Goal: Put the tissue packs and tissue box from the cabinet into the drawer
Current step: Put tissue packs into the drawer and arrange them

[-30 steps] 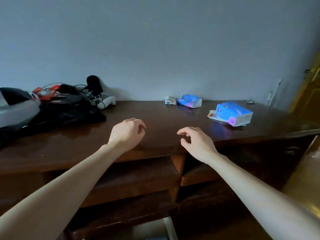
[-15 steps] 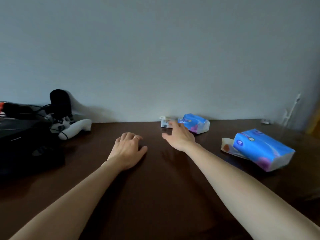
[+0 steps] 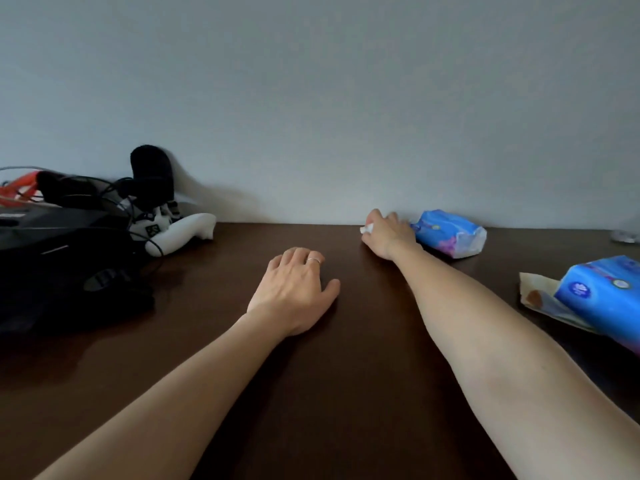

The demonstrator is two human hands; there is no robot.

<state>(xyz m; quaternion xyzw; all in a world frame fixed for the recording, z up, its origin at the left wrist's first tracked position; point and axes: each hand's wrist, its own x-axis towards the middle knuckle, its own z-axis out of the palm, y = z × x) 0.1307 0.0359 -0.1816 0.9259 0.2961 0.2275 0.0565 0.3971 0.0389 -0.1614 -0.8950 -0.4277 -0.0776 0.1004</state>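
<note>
- Tissue packs first, head view only: the small blue pack (image 3: 448, 233) lies at the back of the desk (image 3: 346, 358), right up against the wall (image 3: 311, 98). The bigger blue pack (image 3: 604, 296) sits well apart from it at the right edge of the view, on top of some flat paper wrapper (image 3: 535, 294) and partly cut off by the frame.
- Right hand (image 3: 386, 233) is stretched to the back of the desk, just beside the small blue pack and touching its left end. The fingers are curled over something small and white (image 3: 365, 229) — only a corner pokes out. My guess is that's the little tissue box, but it's too hidden to say for sure.
- I'd say the reach goes that far because the thing sits way back by the wall, so the arm has to go almost straight.
- Left hand (image 3: 294, 289) lies palm down on the desk, fingers loosely bent, thumb out to the side, holding nothing. There's a ring (image 3: 313, 260) on one finger. It looks like it's just bracing the body during the long reach — that's a judgement.
- Drawer isn't in view at all, so nothing is in it as far as I can see, and the task looks to be at its start.
- Off to the left there's a dark pile (image 3: 65, 258) with cables (image 3: 114, 192), a white controller (image 3: 180, 233) and a black fuzzy thing (image 3: 150, 168) — none of it part of the job.
</note>
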